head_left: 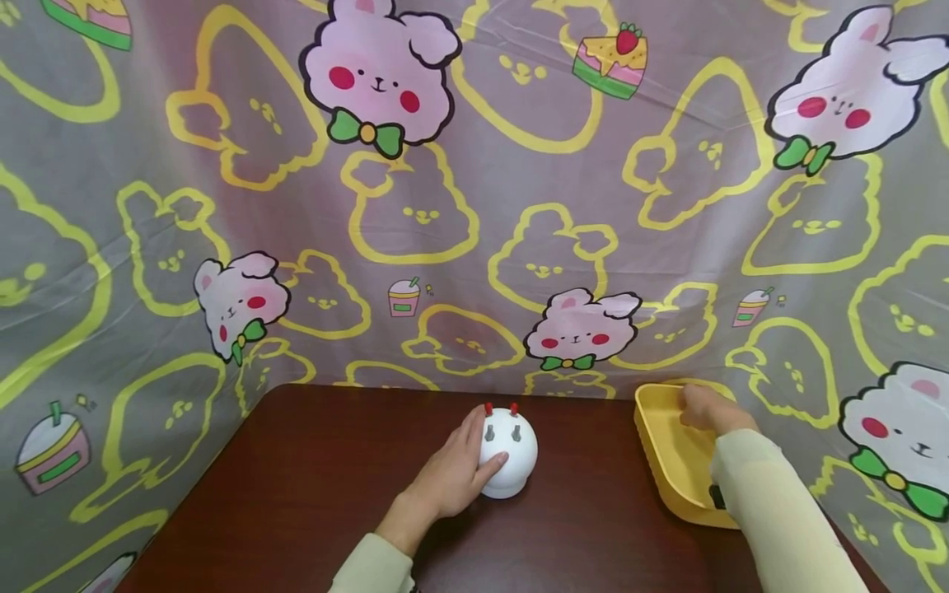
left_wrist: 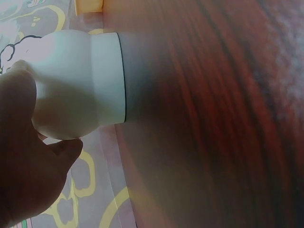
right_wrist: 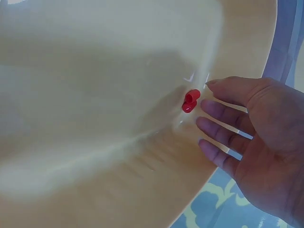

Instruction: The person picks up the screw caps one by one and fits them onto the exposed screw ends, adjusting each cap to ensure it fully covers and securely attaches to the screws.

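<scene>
A white ball-shaped toy (head_left: 511, 449) on a short round base stands on the dark wooden table. Two red tips rise from its top, and two grey pegs stick out of its front. My left hand (head_left: 454, 471) grips its left side, the thumb lying across the front; in the left wrist view the fingers curve against the white ball (left_wrist: 66, 80). My right hand (right_wrist: 266, 133) reaches into the yellow tray (head_left: 678, 461), fingers spread and slightly bent. Close by its fingertips, two small red tube-like pieces (right_wrist: 191, 97) lie in the tray's corner.
The tray stands at the table's right edge, with raised walls all round. A patterned cloth (head_left: 423, 206) with cartoon rabbits hangs behind and beside the wooden table (head_left: 319, 494). Bare tabletop shows between the toy and the tray.
</scene>
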Tool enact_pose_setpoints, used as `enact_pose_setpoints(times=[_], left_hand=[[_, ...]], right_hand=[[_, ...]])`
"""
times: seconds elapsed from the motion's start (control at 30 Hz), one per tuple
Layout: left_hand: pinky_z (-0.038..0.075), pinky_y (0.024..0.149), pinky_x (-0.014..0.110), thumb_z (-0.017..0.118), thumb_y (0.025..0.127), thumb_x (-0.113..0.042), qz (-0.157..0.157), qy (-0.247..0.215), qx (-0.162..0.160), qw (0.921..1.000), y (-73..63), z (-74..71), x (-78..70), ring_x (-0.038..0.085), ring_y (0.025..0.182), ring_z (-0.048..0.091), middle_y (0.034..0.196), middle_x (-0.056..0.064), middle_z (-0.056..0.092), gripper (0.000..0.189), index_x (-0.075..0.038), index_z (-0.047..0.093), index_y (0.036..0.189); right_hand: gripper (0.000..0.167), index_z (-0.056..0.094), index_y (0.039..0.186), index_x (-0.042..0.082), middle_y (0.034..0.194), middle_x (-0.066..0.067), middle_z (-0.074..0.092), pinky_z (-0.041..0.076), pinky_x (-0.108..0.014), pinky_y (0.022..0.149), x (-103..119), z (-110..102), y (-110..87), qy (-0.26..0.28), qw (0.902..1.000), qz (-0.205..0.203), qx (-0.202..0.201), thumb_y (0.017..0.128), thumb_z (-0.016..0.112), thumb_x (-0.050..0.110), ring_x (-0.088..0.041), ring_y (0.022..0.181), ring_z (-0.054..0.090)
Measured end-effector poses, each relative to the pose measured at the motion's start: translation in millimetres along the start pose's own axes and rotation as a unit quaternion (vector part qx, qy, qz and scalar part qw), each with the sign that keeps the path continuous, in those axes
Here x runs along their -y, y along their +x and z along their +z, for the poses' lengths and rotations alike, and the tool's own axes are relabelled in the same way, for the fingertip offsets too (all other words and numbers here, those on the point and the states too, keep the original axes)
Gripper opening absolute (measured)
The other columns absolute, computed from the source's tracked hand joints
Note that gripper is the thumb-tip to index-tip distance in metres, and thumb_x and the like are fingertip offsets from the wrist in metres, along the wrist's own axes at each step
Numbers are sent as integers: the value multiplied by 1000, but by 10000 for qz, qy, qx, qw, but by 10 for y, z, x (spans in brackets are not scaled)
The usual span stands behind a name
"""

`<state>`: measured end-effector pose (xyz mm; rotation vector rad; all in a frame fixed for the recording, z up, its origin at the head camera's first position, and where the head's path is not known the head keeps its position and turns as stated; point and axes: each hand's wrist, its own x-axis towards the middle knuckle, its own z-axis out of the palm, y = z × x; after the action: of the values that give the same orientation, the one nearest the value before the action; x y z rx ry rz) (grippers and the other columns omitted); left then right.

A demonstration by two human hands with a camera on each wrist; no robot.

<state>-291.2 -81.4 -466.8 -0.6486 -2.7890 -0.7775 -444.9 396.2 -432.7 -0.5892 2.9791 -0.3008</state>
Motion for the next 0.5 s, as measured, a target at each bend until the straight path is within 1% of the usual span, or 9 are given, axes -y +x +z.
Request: enact_pose_setpoints(times=[0.1, 0.17, 0.23, 0.33, 0.43, 0.5], left_hand=[[38, 115, 49, 44, 104, -61, -19, 12, 2, 10000, 1, 0, 1, 34, 148, 35, 168, 15, 23, 87, -2, 18, 162], [38, 115, 49, 44, 104, -60, -17, 9, -4, 10000, 0, -1, 0, 34, 148, 35, 168, 16, 23, 87, -1, 18, 162], [38, 116, 49, 44, 104, -60, -5, 5, -12, 10000, 0, -1, -2, 34, 148, 35, 168, 16, 23, 86, -1, 18, 162], [38, 115, 48, 43, 104, -61, -3, -13, -8, 10000, 0, -3, -5, 33, 147, 36, 167, 15, 23, 87, -2, 18, 162], [38, 116, 48, 43, 104, -61, -3, -5, 4, 10000, -1, -6, -8, 33, 148, 36, 167, 15, 23, 87, -2, 17, 163], [38, 116, 48, 43, 104, -61, -1, 1, 1, 10000, 0, -7, -7, 33, 148, 36, 167, 15, 23, 87, -2, 18, 162]], right_hand=[[26, 44, 63, 16, 64, 1, 38, 37, -36, 60, 49, -36, -1, -211, 9995, 185, 107, 74, 63, 0, -19, 61, 40], [20, 49, 66, 11, 67, -3, 46, 41, -38, 63, 152, -81, -36, -324, 9986, 385, 160, 74, 63, 0, -22, 64, 46], [16, 53, 70, 8, 71, -6, 51, 44, -40, 65, 205, -103, -57, -418, 9976, 528, 186, 77, 63, -1, -24, 68, 49], [13, 54, 75, 6, 76, -9, 55, 46, -41, 68, 255, -119, -79, -534, 9960, 663, 260, 81, 62, -3, -26, 72, 52], [12, 54, 79, 5, 79, -11, 56, 46, -41, 68, 257, -105, -84, -580, 9953, 707, 311, 86, 61, -3, -27, 73, 52], [11, 54, 81, 4, 79, -10, 56, 45, -41, 68, 249, -92, -80, -630, 9950, 714, 291, 87, 61, -2, -27, 73, 52]])
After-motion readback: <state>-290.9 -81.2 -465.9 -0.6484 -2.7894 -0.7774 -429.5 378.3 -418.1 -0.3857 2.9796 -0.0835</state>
